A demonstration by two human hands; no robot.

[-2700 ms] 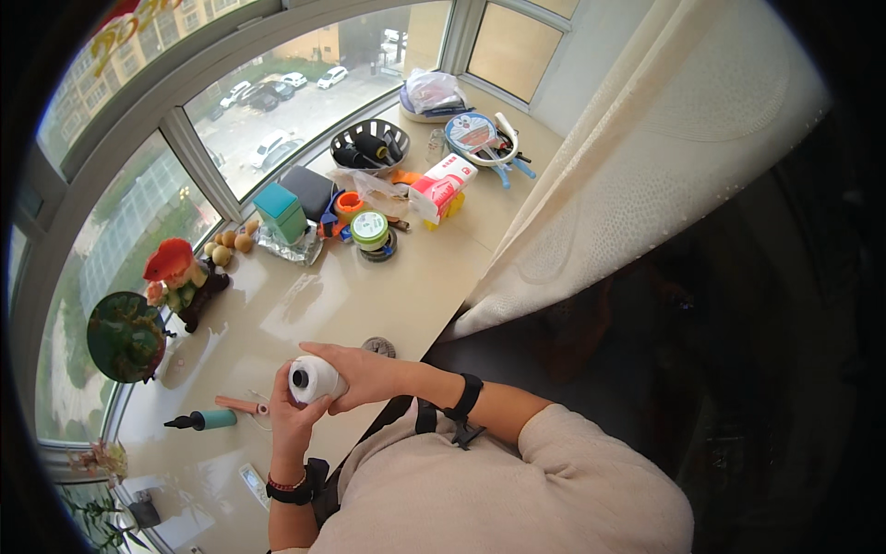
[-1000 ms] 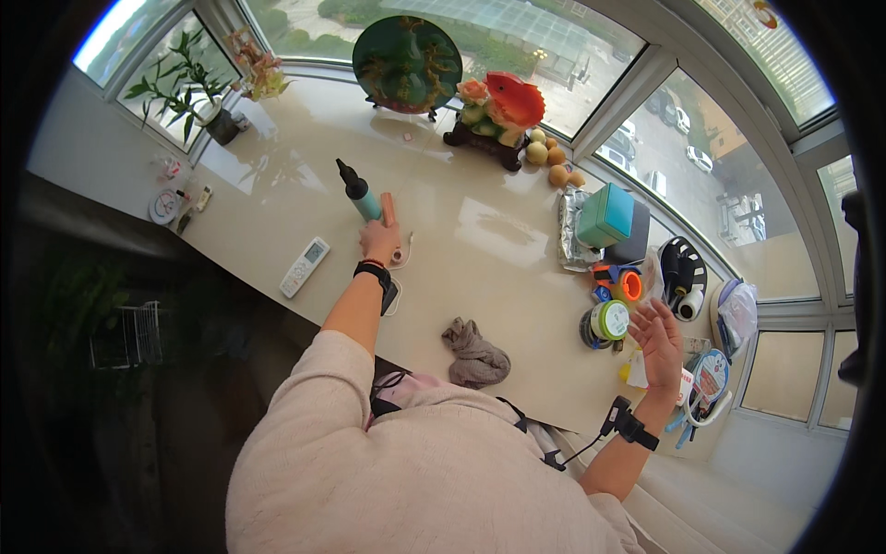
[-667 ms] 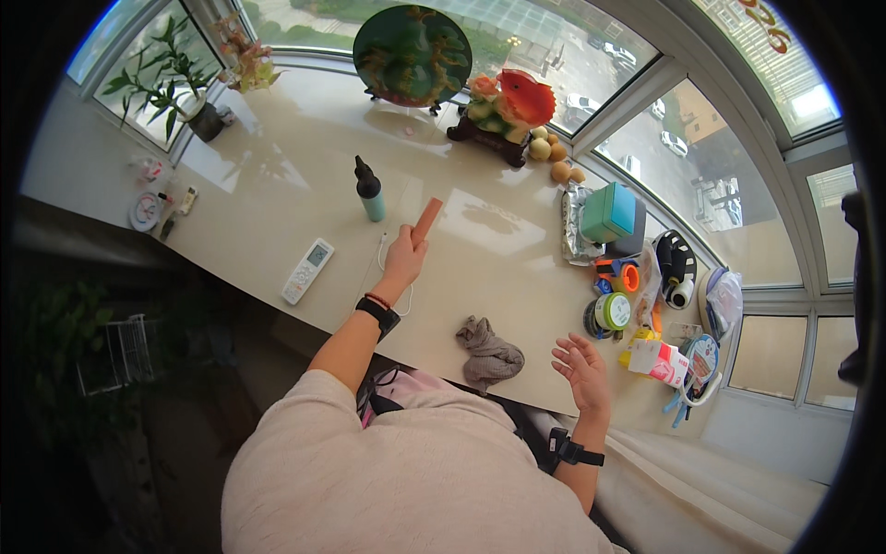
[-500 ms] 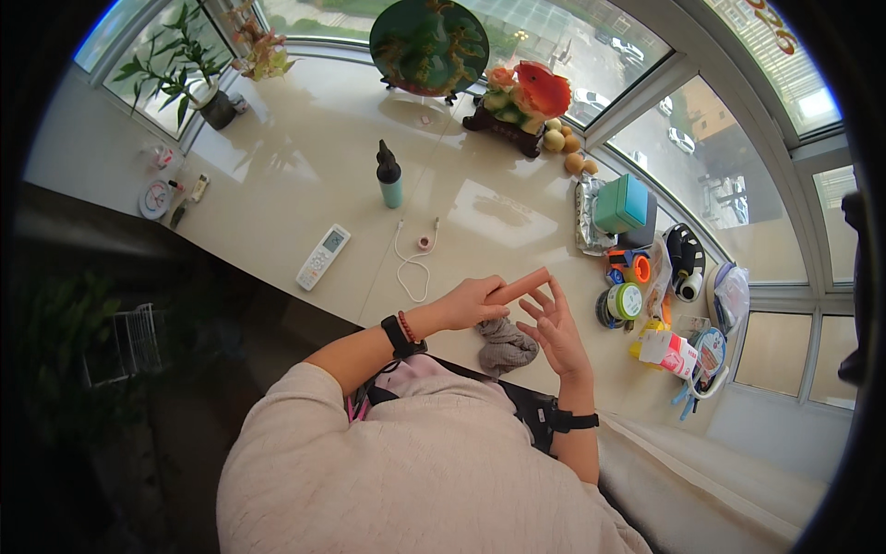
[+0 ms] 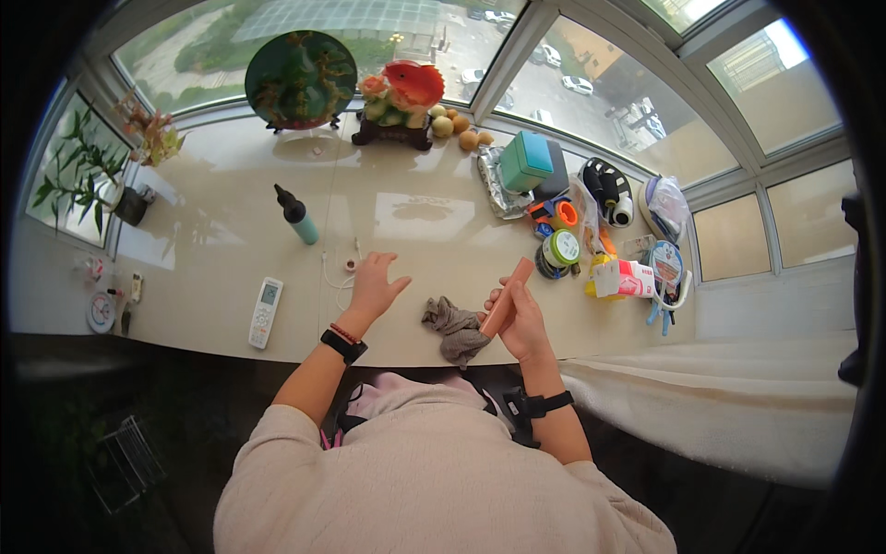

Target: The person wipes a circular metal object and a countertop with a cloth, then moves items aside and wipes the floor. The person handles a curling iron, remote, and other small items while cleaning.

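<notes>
Cream, glossy: counter [image 5: 221,240], the grey cloth [image 5: 452,328] bunched near its front edge. Pale curtain [image 5: 720,406], draped, right of the cloth and nearer the wearer. Round green plate [image 5: 300,78], upright, well beyond the cloth and leftward. Red and green ornament [image 5: 397,106], dark-based, far beyond the cloth. Left hand [image 5: 372,284], unfurled, thumb apart from fingers, near the cloth on its left. Right hand [image 5: 521,323], wrapped round the salmon bar, just right of the cloth. Teal box [image 5: 526,162], beyond the cloth and rightward. Pink-and-white packet [image 5: 632,277], right of the cloth, amid clutter. White remote control [image 5: 265,312], well left of the cloth. Dark-topped teal bottle [image 5: 300,220], beyond the cloth, leftward. Salmon bar [image 5: 508,297], tilted, lower end overlapping the cloth's right side in view; contact unclear.
</notes>
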